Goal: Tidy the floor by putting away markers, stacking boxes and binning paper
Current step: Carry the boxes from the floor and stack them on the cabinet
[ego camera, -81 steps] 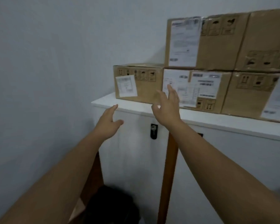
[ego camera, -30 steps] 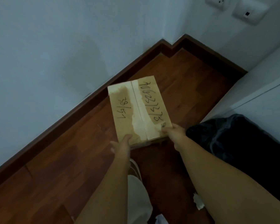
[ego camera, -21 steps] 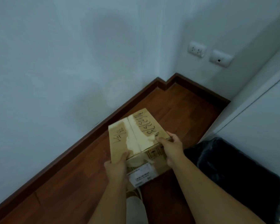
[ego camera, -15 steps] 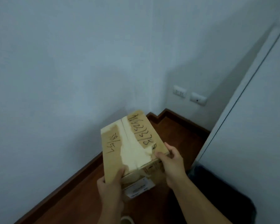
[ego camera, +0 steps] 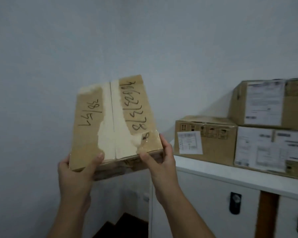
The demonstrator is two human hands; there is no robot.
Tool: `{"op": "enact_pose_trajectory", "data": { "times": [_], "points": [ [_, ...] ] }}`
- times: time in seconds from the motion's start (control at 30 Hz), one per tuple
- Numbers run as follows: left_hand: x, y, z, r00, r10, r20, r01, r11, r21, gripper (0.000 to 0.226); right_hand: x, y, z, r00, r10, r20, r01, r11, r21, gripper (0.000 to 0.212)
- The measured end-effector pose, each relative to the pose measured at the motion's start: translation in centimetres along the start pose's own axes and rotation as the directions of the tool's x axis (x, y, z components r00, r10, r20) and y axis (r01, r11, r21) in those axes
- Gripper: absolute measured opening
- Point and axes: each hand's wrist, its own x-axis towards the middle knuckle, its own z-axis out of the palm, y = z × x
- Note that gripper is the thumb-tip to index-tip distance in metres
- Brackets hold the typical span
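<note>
I hold a brown cardboard box point(ego camera: 113, 121) up at chest height, its top torn pale down the middle and marked with black handwritten numbers. My left hand point(ego camera: 76, 174) grips its near left corner and my right hand point(ego camera: 160, 162) grips its near right corner. To the right, a small box point(ego camera: 205, 134) with a white label stands on the white cabinet top point(ego camera: 230, 176). Beside it sit a wider labelled box point(ego camera: 272, 148) and another box point(ego camera: 265, 103) stacked on that one.
A plain pale wall fills the left and top. The white cabinet point(ego camera: 196, 212) has a dark lock point(ego camera: 235, 205) and a brown wooden strip point(ego camera: 267, 215) on its front. A patch of dark wooden floor point(ego camera: 120, 225) shows at the bottom between my arms.
I picked the marked box up from the floor corner and raised it to cabinet height. My view swung up and right, bringing the stacked boxes back into sight.
</note>
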Motion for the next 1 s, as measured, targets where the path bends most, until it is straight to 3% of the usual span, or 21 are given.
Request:
{"op": "enact_pose_trajectory", "data": {
  "times": [0.1,0.23,0.37,0.43,0.5,0.57,0.67,0.73,0.77,0.87,0.93,1.0],
  "points": [
    [-0.3,4.0,5.6,0.978,0.126,0.165,-0.111,0.989,-0.101,0.108,0.7,-6.2,-2.6,0.989,-0.146,-0.009,0.145,0.986,-0.079,0.082],
    [-0.6,6.5,12.8,0.912,0.196,0.361,-0.16,0.979,-0.128,0.091,2.0,-11.5,-7.1,0.958,-0.266,-0.105,0.245,0.953,-0.177,0.086],
    [-0.2,7.2,19.4,0.808,0.252,0.532,-0.253,0.965,-0.074,0.077,4.9,-14.4,-11.7,0.926,-0.345,-0.155,0.293,0.913,-0.282,0.086],
    [0.1,6.4,22.1,0.737,0.269,0.62,-0.373,0.927,0.043,0.073,6.2,-15.1,-13.0,0.913,-0.376,-0.158,0.287,0.869,-0.403,0.084],
    [0.3,5.1,24.6,0.654,0.235,0.719,-0.484,0.86,0.16,0.069,7.2,-15.5,-13.8,0.899,-0.427,-0.099,0.292,0.752,-0.59,0.081],
    [0.5,3.5,26.7,0.593,0.177,0.785,-0.541,0.81,0.226,0.071,8.2,-15.5,-14.3,0.89,-0.456,-0.005,0.276,0.548,-0.79,0.073],
    [0.6,1.9,28.3,0.541,0.111,0.834,-0.658,0.673,0.337,0.065,9.8,-15.0,-14.6,0.897,-0.428,0.108,0.22,0.22,-0.951,0.063],
    [1.1,0.6,29.1,0.535,0.137,0.834,-0.69,0.639,0.338,0.06,11.0,-14.0,-15.2,0.898,-0.399,0.187,0.208,0.011,-0.978,0.061],
    [1.3,0.1,29.3,0.57,0.179,0.802,-0.675,0.658,0.333,0.061,11.6,-13.6,-15.5,0.894,-0.388,0.224,0.221,-0.052,-0.974,0.061],
    [1.7,-1.0,29.9,0.69,0.194,0.697,-0.472,0.851,0.23,0.075,13.5,-12.7,-16.8,0.901,-0.355,0.248,0.218,-0.125,-0.968,0.063],
    [2.1,-1.8,30.3,0.669,0.164,0.725,-0.416,0.891,0.182,0.09,14.8,-12.2,-18.2,0.919,-0.31,0.245,0.191,-0.195,-0.962,0.064],
    [2.7,-3.1,31.0,0.623,0.151,0.768,-0.466,0.86,0.209,0.093,15.9,-11.4,-19.7,0.938,-0.259,0.23,0.159,-0.268,-0.95,0.064]
  ]
}}
